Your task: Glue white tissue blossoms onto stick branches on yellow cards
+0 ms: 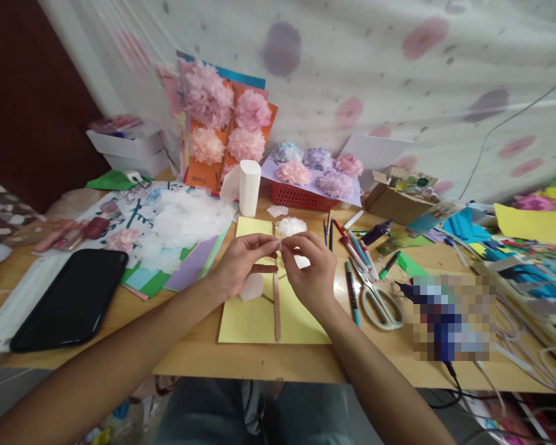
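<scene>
My left hand [242, 261] and my right hand [311, 272] meet above a yellow paper sheet [259, 318] on the wooden table [204, 358]. Both pinch the same small white tissue piece [280, 247] between thumb and fingers. A wooden craft stick [277, 306] lies upright on the yellow sheet just below the hands. A pale tissue petal [251, 287] lies under my left hand. A white tissue flower [290, 226] sits at the sheet's far edge.
Scissors [380, 303] and several pens [354, 259] lie right of the sheet. A black tablet [71, 300] rests at left, beside white tissue [185, 219] and coloured papers. A red basket [301, 196], tissue roll [249, 187] and paper flower boards [227, 123] stand behind.
</scene>
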Available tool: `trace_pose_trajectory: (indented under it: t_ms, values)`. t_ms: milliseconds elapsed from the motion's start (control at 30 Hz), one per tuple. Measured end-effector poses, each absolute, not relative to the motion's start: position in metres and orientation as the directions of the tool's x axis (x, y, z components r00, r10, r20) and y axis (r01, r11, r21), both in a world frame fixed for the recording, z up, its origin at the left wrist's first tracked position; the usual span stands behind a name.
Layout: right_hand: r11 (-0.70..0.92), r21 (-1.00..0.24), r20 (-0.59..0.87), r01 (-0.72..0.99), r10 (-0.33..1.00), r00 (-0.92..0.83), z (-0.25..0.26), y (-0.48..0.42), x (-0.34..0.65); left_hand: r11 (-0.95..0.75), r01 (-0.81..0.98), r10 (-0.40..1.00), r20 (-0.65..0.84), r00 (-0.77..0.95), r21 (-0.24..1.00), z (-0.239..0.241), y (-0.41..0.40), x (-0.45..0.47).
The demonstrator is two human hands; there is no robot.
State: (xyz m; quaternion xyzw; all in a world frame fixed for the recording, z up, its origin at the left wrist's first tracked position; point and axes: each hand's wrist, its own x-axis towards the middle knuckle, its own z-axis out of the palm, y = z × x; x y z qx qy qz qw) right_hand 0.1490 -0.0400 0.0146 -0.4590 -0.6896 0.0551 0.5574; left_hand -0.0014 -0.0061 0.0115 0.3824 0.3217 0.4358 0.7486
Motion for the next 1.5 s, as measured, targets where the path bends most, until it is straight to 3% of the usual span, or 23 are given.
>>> trace_pose_trajectory:
  t_ms: [100,300,533,633,967,1267,1500]
  values:
    - [0.564,-0.604,0.705,0.563,0.707,0.049,0.014,-0.04,0.149,0.319,-0.407,0.903,-0.145,0.404,0.856,0.011,-0.005,-0.001]
    - [0.465,-0.777,0.555,0.425,0.824,0.114,0.015,-0.043,0.147,0.424,-0.519,0.876,-0.191,0.443,0.742,0.002,-0.002,0.001]
    - [0.367,-0.878,0.437,0.308,0.877,0.2,0.013,-0.043,0.15,0.479,-0.555,0.863,-0.25,0.439,0.68,0.003,-0.004,0.003]
    - [0.33,-0.913,0.373,0.241,0.914,0.16,0.012,-0.042,0.15,0.483,-0.58,0.867,-0.267,0.421,0.656,0.005,-0.004,0.003]
    - [0.322,-0.887,0.389,0.332,0.908,0.157,0.013,-0.042,0.145,0.468,-0.584,0.861,-0.193,0.471,0.663,0.004,-0.01,0.007]
    - [0.338,-0.88,0.402,0.335,0.904,0.146,0.012,-0.041,0.149,0.372,-0.513,0.897,-0.158,0.412,0.773,0.004,-0.009,0.006]
    - [0.407,-0.788,0.508,0.461,0.854,0.114,0.013,-0.039,0.152,0.255,-0.451,0.932,-0.094,0.349,0.855,0.003,-0.006,0.005]
